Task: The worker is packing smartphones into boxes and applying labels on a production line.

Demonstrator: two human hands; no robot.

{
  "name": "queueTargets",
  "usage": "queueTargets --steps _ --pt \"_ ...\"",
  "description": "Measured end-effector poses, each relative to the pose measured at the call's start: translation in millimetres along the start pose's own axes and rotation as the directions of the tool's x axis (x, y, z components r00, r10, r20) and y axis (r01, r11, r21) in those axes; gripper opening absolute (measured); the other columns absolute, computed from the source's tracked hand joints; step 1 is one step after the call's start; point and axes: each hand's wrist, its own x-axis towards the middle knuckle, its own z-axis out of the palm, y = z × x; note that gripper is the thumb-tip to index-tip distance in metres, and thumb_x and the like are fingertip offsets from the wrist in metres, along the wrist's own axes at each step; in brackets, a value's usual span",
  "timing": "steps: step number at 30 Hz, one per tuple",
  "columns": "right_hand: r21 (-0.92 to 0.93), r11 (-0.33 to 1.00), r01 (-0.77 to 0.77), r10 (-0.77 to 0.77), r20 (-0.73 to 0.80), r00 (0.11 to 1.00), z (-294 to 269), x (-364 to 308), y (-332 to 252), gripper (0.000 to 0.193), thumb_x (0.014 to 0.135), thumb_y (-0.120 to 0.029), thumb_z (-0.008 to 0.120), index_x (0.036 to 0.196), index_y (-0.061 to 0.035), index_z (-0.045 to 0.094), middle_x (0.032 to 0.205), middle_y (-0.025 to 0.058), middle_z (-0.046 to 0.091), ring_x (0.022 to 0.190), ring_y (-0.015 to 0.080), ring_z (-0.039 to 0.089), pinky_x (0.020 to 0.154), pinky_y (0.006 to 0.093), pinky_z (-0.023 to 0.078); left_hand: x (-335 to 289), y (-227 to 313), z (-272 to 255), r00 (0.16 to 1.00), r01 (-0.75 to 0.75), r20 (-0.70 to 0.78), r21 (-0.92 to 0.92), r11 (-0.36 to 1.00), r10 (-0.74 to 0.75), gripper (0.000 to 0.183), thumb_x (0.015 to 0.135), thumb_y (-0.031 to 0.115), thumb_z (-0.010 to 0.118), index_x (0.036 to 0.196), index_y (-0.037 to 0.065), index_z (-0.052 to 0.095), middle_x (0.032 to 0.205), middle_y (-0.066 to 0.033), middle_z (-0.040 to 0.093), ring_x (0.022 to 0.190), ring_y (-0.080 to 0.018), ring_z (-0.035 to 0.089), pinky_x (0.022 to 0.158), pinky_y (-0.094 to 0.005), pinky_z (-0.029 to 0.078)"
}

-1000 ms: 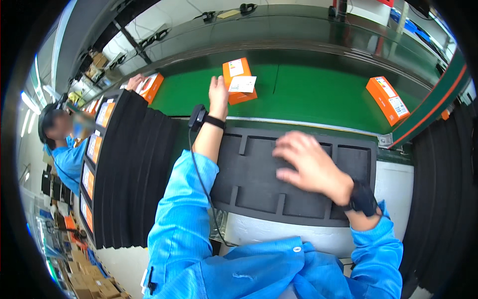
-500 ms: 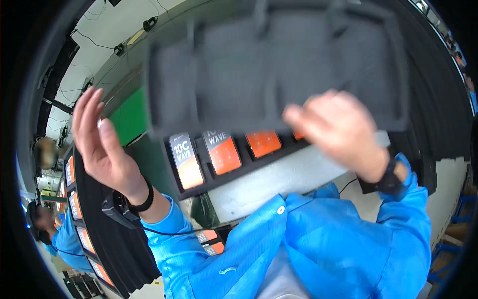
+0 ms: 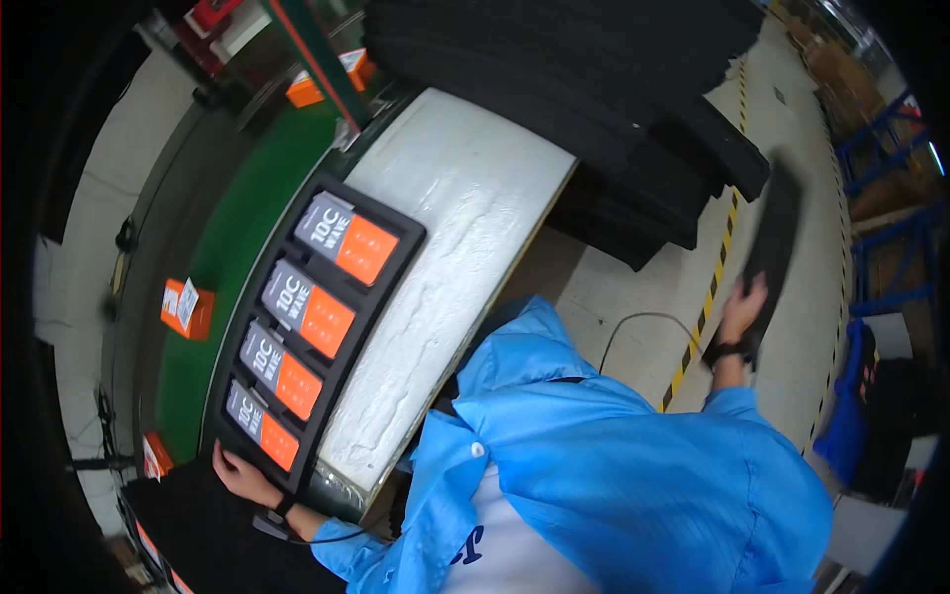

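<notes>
My right hand point(image 3: 740, 315), out at arm's length on the right, is closed on a black foam tray point(image 3: 778, 223), which appears edge-on and blurred above the floor. At the left, a filled black foam tray point(image 3: 368, 342) holds several flat grey-and-orange packs point(image 3: 307, 307), each in its own compartment. It lies along the edge of a white foam-topped bench point(image 3: 460, 228). My left hand point(image 3: 242, 477) is by this tray's near corner, fingers slightly bent and apart, with nothing visible in them. Whether it touches the tray I cannot tell.
A green conveyor belt point(image 3: 198, 371) runs beyond the bench, carrying small orange boxes point(image 3: 188, 308). Stacked black foam trays point(image 3: 633, 109) stand at the far side. Yellow-and-black tape point(image 3: 708, 312) marks the floor; blue racks point(image 3: 881, 148) line the right. A cable point(image 3: 643, 316) loops near my body.
My right hand has swung the black foam tray from over the bench out to the right. My left hand has come down near the filled tray's corner. The view has turned right.
</notes>
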Motion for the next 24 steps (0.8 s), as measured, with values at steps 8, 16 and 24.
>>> queueTargets --steps 8,16,24 --pt "-0.142 0.983 0.117 -0.025 0.523 0.852 8 -149 -2 0.051 0.075 -0.008 0.07 0.124 -0.007 0.055 0.098 0.0193 0.053 0.096 0.0398 0.053 0.084 0.0451 0.046 -31 -42 11 0.92 0.392 0.048 -0.137 0.91 -0.39 0.028 0.096 0.01 0.047 0.113 0.001 0.067 0.107 -0.0171 0.068 0.097 -0.0234 0.066 0.086 -0.0318 0.051" --pt "-0.3 0.846 0.442 -0.352 0.309 0.883 138 66 -31 0.057 0.074 0.0 0.057 0.13 -0.0078 0.049 0.13 0.0149 0.049 0.122 0.0334 0.045 0.098 0.0451 0.039 -49 -26 10 0.905 0.425 0.094 -0.262 0.866 -0.415 0.03 0.096 0.012 0.048 0.119 -0.002 0.062 0.116 -0.0164 0.065 0.104 -0.0213 0.062 0.093 -0.0295 0.045" --pt "0.291 0.787 0.544 -0.616 0.368 0.696 105 12 -180 0.043 0.077 -0.001 0.059 0.12 -0.0035 0.061 0.121 0.016 0.059 0.114 0.0321 0.054 0.102 0.0423 0.039 -62 152 -22 0.818 0.556 -0.013 -0.243 0.795 -0.576 0.024 0.094 0.01 0.055 0.111 -0.004 0.066 0.103 -0.0117 0.069 0.091 -0.0158 0.063 0.084 -0.0283 0.049"
